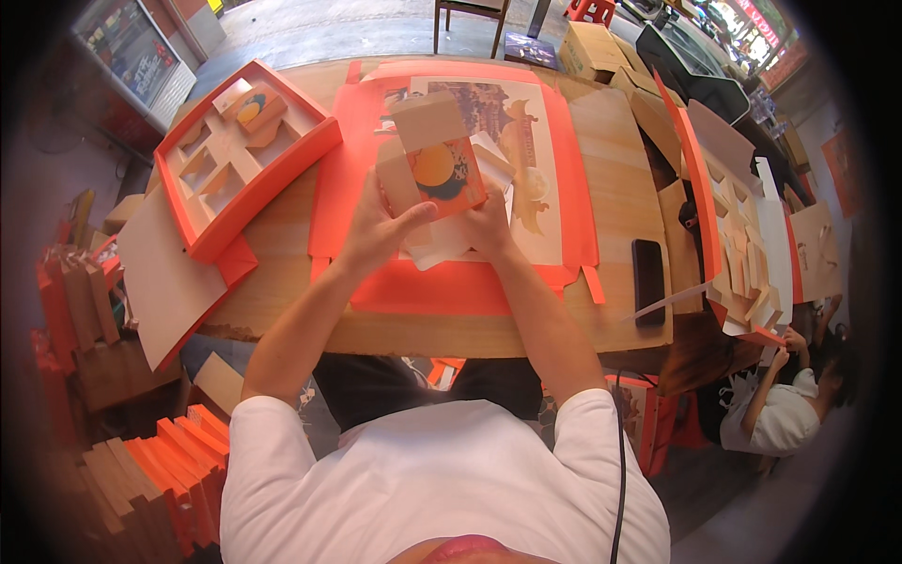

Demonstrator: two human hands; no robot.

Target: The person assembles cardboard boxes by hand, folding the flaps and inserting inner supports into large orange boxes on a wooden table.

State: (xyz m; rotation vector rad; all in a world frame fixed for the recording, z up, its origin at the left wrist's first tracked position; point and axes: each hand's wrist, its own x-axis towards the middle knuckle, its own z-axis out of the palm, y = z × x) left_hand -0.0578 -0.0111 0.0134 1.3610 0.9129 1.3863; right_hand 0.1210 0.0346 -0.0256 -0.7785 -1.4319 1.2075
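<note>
Between my hands, above the middle of the table, is a small printed carton (447, 177) with a yellow disc and dark pattern on its face. Its plain brown top flap stands up. My left hand (393, 224) closes round the left side, thumb across the lower front. My right hand (485, 224) grips the lower right corner; some of its fingers are hidden. Beneath lies a flattened orange box sheet (404, 289) with a printed panel. White card pieces (492, 156) show behind the carton. To the left, an orange box (324, 136) with a divider insert holds a similar carton (252, 108).
A black phone (648, 280) lies at the table's right edge. Beyond it stands another orange box (711, 235) with dividers, near another person (775, 414). Brown cartons (590, 52) sit at the far right. Stacked orange and brown card (155, 479) is at lower left.
</note>
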